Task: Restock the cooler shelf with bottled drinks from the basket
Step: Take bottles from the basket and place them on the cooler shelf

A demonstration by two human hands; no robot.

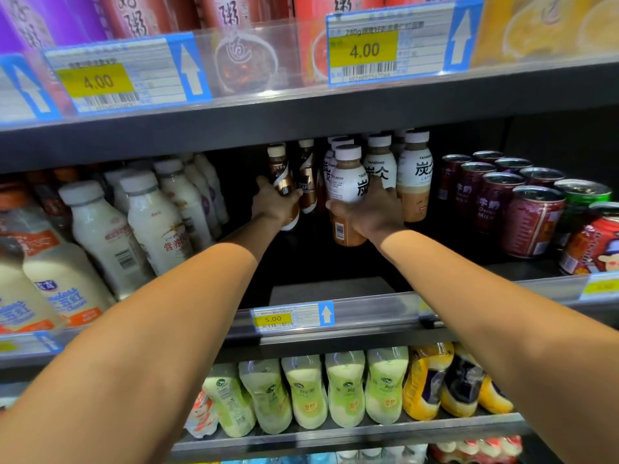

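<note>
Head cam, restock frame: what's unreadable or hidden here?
- Basket: outside the head view.
- Left hand fingertips: behind the brown bottle it grips.
- Right hand fingertips: behind the latte bottle it grips.
- Rear bottle rows: dark, cut off by the upper shelf edge.
- 5.00 price tag small print: too small.

You get bright, even light from above and in front: your arms point(150, 313) and the price tags point(365, 50) glow, while the back of the shelf point(321, 262) drops into deep shadow. Glare streaks the tag strip point(375, 311) and the can tops point(502, 179). The brown bottle point(283, 177) and white bottle point(348, 182) at centre are sharp; the milk bottles point(100, 229) at the left edge smear, and the wide lens bows the shelf edges.
</note>
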